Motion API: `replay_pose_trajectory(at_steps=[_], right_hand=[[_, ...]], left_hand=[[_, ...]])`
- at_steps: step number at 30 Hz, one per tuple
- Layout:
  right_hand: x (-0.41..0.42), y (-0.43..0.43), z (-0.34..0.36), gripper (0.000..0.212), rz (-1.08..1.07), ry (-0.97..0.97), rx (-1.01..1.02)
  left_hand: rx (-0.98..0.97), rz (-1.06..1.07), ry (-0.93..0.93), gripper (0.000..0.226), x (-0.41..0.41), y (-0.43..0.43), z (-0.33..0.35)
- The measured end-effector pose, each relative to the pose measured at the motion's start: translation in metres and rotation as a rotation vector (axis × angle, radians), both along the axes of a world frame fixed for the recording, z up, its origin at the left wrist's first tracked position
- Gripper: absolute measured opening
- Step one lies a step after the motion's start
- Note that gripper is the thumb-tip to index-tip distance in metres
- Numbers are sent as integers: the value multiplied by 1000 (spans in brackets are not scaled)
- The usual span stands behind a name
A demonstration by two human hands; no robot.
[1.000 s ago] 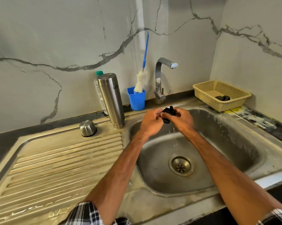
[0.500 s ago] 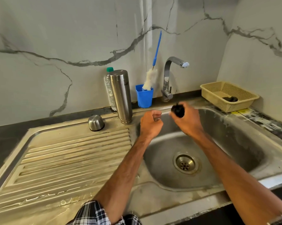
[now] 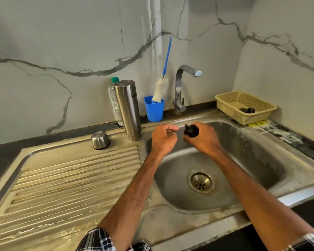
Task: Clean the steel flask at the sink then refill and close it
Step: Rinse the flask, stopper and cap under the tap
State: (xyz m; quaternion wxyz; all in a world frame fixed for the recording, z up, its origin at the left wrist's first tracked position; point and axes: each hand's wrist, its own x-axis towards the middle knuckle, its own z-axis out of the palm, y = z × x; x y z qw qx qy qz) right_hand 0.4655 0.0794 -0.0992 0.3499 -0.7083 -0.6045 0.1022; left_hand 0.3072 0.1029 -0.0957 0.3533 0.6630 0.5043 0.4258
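The steel flask [image 3: 128, 109] stands mouth-down at the back of the drainboard, just left of the sink basin [image 3: 261, 160]. Its domed steel cap [image 3: 100, 140] sits on the drainboard further left. Over the back of the basin my right hand [image 3: 204, 141] grips a small black object [image 3: 191, 130], which pokes out above my fingers. My left hand [image 3: 163, 139] hovers a little to its left with loosely curved fingers and holds nothing. The two hands are apart. No water runs from the tap [image 3: 181, 87].
A blue cup [image 3: 154, 110] holding a bottle brush [image 3: 160, 89] stands between flask and tap. A plastic bottle [image 3: 114, 102] with a green cap is behind the flask. A beige basket [image 3: 230, 101] with a dark item sits at the back right. The ribbed drainboard [image 3: 71, 178] lies on the left.
Both hands were together on the black object a second ago. My left hand has let go and drawn left, then loosened from a fist. My right hand keeps the object.
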Motion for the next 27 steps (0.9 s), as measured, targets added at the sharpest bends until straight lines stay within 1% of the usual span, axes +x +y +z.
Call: replay_pose_trajectory(at_steps=[1,2,3,6,9,11,13,18,21,23,25,26,27], right_hand=[[0,0,-6,35,42,-29,-160],[1,1,-12,34,59,-49,-263],[2,1,-15,35,57,-60,-295],[8,3,-13,42,18,-57,-243],[10,3,-11,48,7,-125,-339],[10,4,-15,53,17,-143,-359],[10,5,-16,55,19,-128,-331],[13,5,-15,52,40,-105,-267],[15,5,-15,49,40,-83,-180],[12,3,-9,51,30,-44,-39],[7,0,2,55,-29,-19,177],[4,-1,5,56,-55,-32,275],[2,-1,5,56,-64,-53,316]], left_hand=[[-8,-1,2,30,0,-1,-1],[-13,-4,6,29,1,-2,-2],[-13,-9,11,29,1,-2,-3],[-4,-19,9,30,3,-2,-1],[-11,-19,12,30,2,-2,0],[-11,-27,25,30,2,-3,-1],[-10,-33,33,30,2,-2,-3],[-30,-27,31,31,-1,0,-4],[-39,-21,29,30,-1,0,-4],[-36,-18,30,29,-1,-1,-3],[-36,-8,27,28,-1,0,-3],[-39,2,21,28,0,0,-3],[-40,13,15,28,-1,0,-3]])
